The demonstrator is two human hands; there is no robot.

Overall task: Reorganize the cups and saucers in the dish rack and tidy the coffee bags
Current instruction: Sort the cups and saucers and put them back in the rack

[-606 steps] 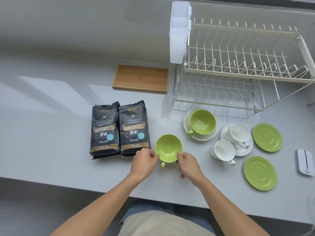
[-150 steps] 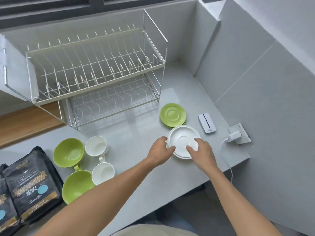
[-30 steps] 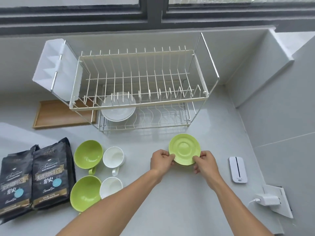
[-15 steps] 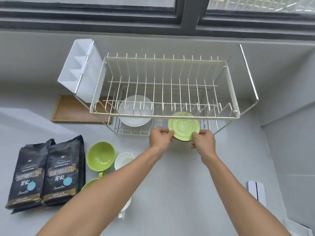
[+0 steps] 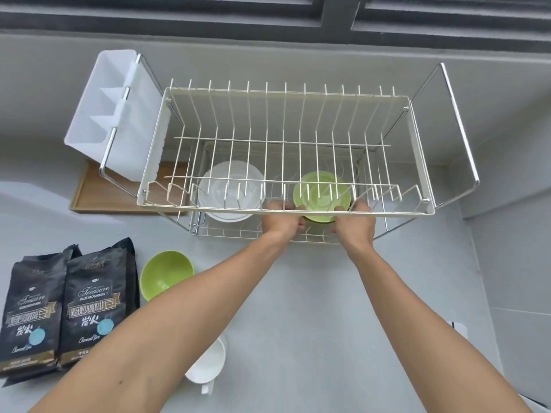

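A two-tier wire dish rack (image 5: 417, 162) stands at the back of the grey counter. My left hand (image 5: 283, 223) and my right hand (image 5: 354, 225) both grip the green saucers (image 5: 322, 195), stacked, inside the rack's lower tier, seen through the upper wires. White saucers (image 5: 231, 189) sit in the lower tier to their left. On the counter a green cup (image 5: 165, 274) shows beside my left forearm, and a white cup (image 5: 210, 366) peeks out below it. Two black coffee bags (image 5: 86, 305) lie flat at the left.
A white cutlery holder (image 5: 116, 114) hangs on the rack's left end. A wooden tray (image 5: 98, 192) lies behind it. A white device (image 5: 460, 327) shows at the right, by the wall. A window frame runs along the top.
Both hands have pushed the green saucers forward from the rack's front edge into the lower tier. The view has moved closer to the rack.
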